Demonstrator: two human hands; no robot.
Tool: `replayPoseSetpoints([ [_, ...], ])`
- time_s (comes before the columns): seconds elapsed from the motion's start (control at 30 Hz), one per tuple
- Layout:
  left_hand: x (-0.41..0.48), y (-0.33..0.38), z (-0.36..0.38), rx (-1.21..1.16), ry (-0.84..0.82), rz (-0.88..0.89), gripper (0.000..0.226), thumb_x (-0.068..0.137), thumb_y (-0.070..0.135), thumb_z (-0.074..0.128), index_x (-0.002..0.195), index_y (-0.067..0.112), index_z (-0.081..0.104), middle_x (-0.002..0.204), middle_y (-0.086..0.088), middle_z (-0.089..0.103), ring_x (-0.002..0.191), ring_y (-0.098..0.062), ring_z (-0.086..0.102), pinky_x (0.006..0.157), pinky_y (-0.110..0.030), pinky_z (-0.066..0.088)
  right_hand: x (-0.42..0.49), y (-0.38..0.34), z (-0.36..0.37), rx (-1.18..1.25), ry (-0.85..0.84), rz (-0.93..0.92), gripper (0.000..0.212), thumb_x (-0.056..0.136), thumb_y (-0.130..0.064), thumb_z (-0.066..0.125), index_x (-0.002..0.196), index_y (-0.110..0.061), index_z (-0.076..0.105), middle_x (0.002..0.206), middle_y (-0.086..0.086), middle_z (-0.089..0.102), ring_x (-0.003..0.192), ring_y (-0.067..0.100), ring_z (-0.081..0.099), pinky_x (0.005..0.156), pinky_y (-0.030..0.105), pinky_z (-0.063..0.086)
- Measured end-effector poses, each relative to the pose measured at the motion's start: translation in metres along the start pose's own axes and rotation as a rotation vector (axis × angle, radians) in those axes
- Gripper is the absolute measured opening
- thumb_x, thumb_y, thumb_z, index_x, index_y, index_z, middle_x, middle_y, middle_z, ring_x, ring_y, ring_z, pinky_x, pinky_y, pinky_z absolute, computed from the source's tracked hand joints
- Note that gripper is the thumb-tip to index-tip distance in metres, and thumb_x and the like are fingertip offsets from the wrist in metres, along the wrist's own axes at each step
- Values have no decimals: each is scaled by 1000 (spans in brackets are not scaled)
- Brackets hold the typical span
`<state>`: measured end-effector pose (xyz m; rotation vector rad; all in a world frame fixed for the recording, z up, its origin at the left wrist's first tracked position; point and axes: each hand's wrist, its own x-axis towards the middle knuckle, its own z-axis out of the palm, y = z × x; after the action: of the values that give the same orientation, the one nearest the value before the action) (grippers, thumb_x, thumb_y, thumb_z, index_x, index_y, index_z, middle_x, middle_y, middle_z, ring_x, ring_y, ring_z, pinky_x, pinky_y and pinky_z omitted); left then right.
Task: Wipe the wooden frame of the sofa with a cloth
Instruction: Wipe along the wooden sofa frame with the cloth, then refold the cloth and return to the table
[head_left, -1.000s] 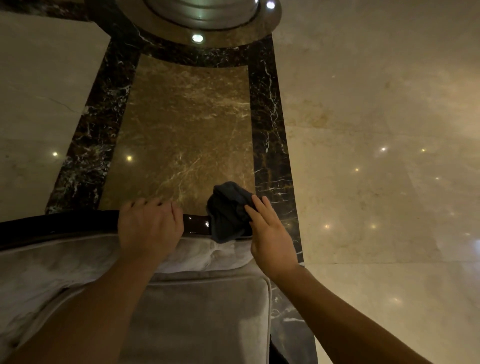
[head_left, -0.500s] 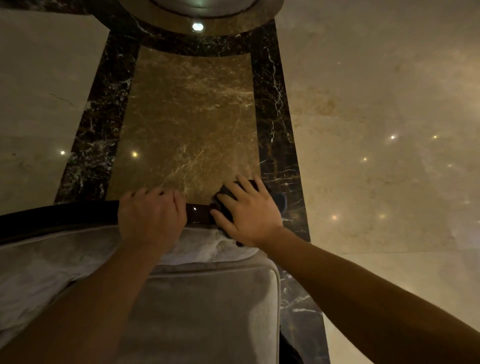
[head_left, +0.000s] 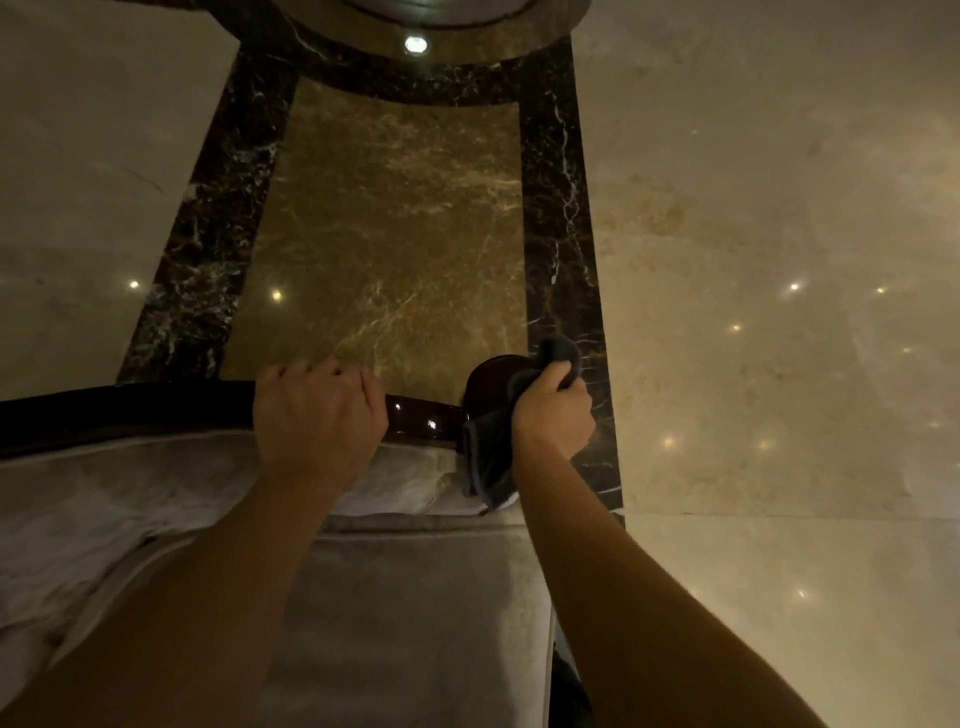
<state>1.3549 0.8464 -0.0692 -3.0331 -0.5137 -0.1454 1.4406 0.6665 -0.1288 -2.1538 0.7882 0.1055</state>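
The sofa's dark glossy wooden frame (head_left: 426, 415) runs along the top of the backrest and ends in a rounded knob (head_left: 491, 382) at the right corner. My left hand (head_left: 317, 410) grips the frame rail, fingers curled over its far edge. My right hand (head_left: 553, 410) is closed on a dark grey cloth (head_left: 488, 457) and presses it against the right side of the knob. Part of the cloth sticks up above my fingers and part hangs down over the pale upholstery (head_left: 156, 493).
A beige seat cushion (head_left: 415, 623) lies below my arms. Beyond the sofa lies polished marble floor (head_left: 753, 208) with a brown panel (head_left: 395, 234) edged by dark veined bands (head_left: 556, 234). A round base with a small light (head_left: 415, 44) sits at the top.
My right hand has slid right from the rail to the end knob and closed into a fist around the cloth. My left hand has stayed on the rail.
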Motion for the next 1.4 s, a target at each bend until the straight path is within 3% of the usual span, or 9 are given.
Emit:
replayPoseSetpoints([
  [0.27,2,-4,9,36,11,4,52,97,28,30,61,12,63,58,-9,61,55,-25,48,68,-39,40,40,-2,-24,-621,-424,-1529,57,101,-48,33,141,-12,50,151,12,46,147,34,27,117,51,29],
  [0.57,1,1,21,98,33,-44,55,98,27,28,58,12,64,56,-9,61,55,-25,48,64,-39,37,80,-69,1,-876,-1162,-2059,72,86,-70,42,127,-11,48,125,17,55,100,36,59,77,44,53],
  [0.67,3,-5,18,144,-73,-17,55,96,29,24,63,13,65,63,-9,65,61,-30,56,67,-39,39,73,-73,17,-804,-1166,-1650,38,91,-64,41,90,-29,54,85,1,63,72,23,59,63,33,44],
  [0.83,3,10,9,208,-201,-166,54,97,36,17,91,15,65,90,-11,71,95,-35,60,96,-48,40,77,-55,7,-341,-1047,-832,39,96,-50,53,73,-20,64,62,0,60,59,15,59,55,33,41],
  [0.97,-17,58,5,55,-284,-521,63,99,47,14,145,10,35,158,-16,30,149,-38,13,122,-50,7,56,-16,-28,-9,-781,-299,48,98,-56,41,118,-18,62,100,4,65,98,27,64,85,40,51],
  [1.1,-56,140,-11,-346,-93,-726,60,99,44,27,147,8,35,161,-16,23,149,-33,19,120,-48,21,-7,14,-50,57,-618,26,57,103,-45,27,147,-11,40,141,16,55,126,36,54,105,46,45],
  [1.23,-97,162,-27,-772,-106,-1212,59,96,50,34,142,13,42,151,-18,40,132,-35,44,109,-49,35,-45,23,-62,50,-747,220,50,104,-32,36,144,-2,41,141,23,51,130,39,48,112,49,36],
  [1.33,-124,157,-55,-1450,-111,-1545,46,97,44,45,129,13,57,127,-20,64,102,-33,64,68,-34,47,-69,26,-97,190,-1159,302,35,100,-32,52,123,-8,63,108,13,71,105,32,67,93,46,53],
  [1.4,-154,153,-78,-1677,-28,-1562,34,94,42,54,116,21,67,115,-15,71,102,-33,68,63,-34,53,-85,27,-127,307,-1434,373,27,99,-30,54,107,-14,75,100,9,77,94,26,74,78,40,59],
])
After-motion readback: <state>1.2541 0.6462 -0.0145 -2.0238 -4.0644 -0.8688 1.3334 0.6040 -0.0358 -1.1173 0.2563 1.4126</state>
